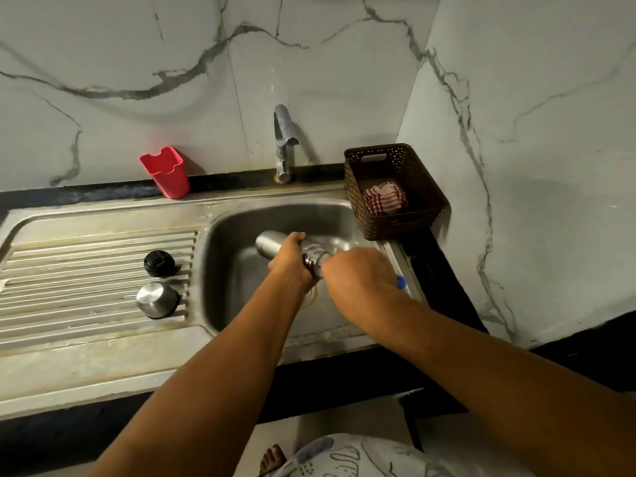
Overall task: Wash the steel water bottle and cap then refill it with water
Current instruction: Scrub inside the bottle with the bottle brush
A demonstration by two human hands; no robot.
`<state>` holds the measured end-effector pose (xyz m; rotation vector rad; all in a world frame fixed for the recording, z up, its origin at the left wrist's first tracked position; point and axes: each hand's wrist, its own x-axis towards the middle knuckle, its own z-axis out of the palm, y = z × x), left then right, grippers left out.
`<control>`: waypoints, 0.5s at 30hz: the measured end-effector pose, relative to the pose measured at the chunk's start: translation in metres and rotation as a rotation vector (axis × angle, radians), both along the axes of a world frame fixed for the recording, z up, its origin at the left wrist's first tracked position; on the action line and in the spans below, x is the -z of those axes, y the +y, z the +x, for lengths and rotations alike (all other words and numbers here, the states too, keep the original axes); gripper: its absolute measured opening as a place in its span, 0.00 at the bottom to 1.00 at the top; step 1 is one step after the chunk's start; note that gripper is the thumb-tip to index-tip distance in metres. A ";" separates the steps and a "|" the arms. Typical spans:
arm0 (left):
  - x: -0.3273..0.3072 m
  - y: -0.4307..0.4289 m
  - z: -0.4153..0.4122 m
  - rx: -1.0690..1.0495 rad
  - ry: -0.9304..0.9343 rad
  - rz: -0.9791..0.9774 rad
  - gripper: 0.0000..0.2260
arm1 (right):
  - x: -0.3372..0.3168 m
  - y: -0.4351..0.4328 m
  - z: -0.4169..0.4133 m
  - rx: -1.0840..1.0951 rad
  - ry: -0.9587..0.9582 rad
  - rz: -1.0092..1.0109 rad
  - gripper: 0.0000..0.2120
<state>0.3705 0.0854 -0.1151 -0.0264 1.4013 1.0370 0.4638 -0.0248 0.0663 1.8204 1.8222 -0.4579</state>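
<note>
— Where is the bottle just now?

— The cylindrical brushed-steel water bottle (272, 244) lies nearly level over the basin of the stainless steel sink (241, 216). Its base points toward the drainboard side and its threaded neck toward the sink's right rim. My left hand (290, 261) grips it round the middle, fingers curled over the top.

— And the other hand?

— My right hand (358, 273) is at the bottle's mouth, closed tight. My fingers are curled round something whose small blue tip (401, 282) pokes out past the hand, above the right rim. What the rest of it is, I cannot tell; the hand hides it.

— The caps?

— Both stand on the ribbed steel drainboard (86, 270), close to its edge with the basin. The round black plastic cap (159, 264) is nearer the back, and the domed steel outer cap (156, 299) is just in front of it. The two are not touching.

— Anything else around?

— A chrome tap (284, 142) rises at the sink's back edge. A red plastic cup (167, 175) stands at the drainboard's back edge, by the wall. A brown perforated plastic basket (423, 187) sits at the sink's back right corner, with a red-and-white checked cloth (383, 197) inside.
</note>
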 end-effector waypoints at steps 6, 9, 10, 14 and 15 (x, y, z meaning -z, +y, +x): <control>0.017 0.016 -0.022 -0.025 -0.014 0.021 0.49 | 0.006 -0.023 0.002 -0.073 0.131 0.216 0.15; 0.031 0.030 -0.030 -0.053 -0.042 0.013 0.54 | 0.010 -0.025 0.014 0.054 0.310 0.338 0.08; 0.024 0.025 -0.027 -0.039 -0.051 0.021 0.54 | 0.012 -0.020 0.017 0.171 0.415 0.278 0.09; -0.025 -0.014 -0.005 0.048 -0.089 0.112 0.43 | 0.032 -0.002 0.024 0.726 0.829 -0.045 0.09; -0.030 -0.019 -0.005 0.059 -0.105 0.126 0.41 | 0.037 -0.002 0.022 0.824 0.899 -0.108 0.10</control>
